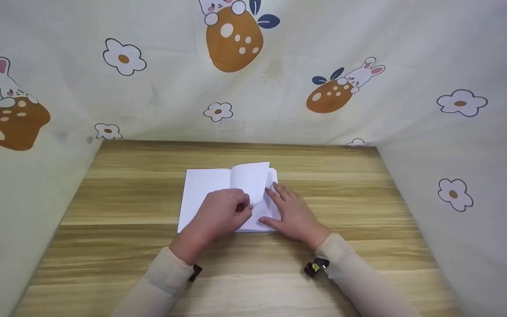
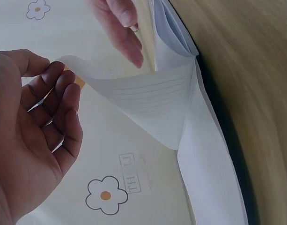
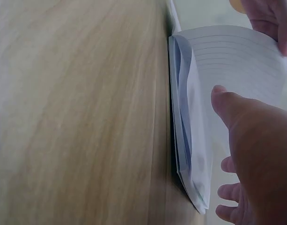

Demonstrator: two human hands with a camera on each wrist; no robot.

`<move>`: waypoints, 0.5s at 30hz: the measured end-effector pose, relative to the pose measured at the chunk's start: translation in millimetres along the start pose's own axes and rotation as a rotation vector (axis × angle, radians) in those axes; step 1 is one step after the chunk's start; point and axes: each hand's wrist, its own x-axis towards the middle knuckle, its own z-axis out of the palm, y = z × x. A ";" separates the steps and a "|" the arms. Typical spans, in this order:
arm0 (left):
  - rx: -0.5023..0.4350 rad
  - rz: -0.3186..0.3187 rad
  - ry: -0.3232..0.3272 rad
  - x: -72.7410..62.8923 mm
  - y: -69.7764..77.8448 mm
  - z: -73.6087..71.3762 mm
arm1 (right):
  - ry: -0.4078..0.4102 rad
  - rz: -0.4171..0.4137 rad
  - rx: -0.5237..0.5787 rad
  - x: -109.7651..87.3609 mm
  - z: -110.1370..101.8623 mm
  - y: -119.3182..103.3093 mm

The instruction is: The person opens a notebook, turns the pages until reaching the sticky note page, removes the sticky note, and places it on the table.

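Observation:
An open notebook (image 1: 205,187) with white pages lies on the wooden table. One lined page (image 2: 143,93) stands lifted and curved, still joined at the spine. My left hand (image 1: 222,211) pinches that page's corner between thumb and fingertips, as the left wrist view shows. On the right half, my right hand (image 1: 295,215) is spread with fingers apart at the notebook's outer edge. Its thumb (image 3: 223,101) points over the pages in the right wrist view. Several page edges (image 3: 185,93) fan slightly apart beneath the raised sheet.
The wooden tabletop (image 1: 139,264) surrounds the notebook. Pale cloth (image 1: 170,88) printed with rabbits and flowers rises behind the table and along both sides. A dark strap piece (image 1: 316,267) sits at the right wrist, another (image 1: 195,273) at the left.

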 end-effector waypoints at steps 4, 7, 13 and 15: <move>-0.003 -0.009 0.015 -2.7 -2.6 -5.0 | -0.040 0.020 -0.019 3.0 3.7 -0.2; -0.014 -0.008 0.029 -4.9 -4.9 -10.8 | -0.062 0.023 -0.025 5.1 5.7 0.7; -0.044 -0.030 0.032 -8.8 -9.5 -23.4 | -0.089 0.017 -0.031 6.3 8.8 2.0; -0.048 -0.047 0.022 -10.6 -10.4 -27.1 | -0.100 0.018 -0.036 6.2 9.6 1.9</move>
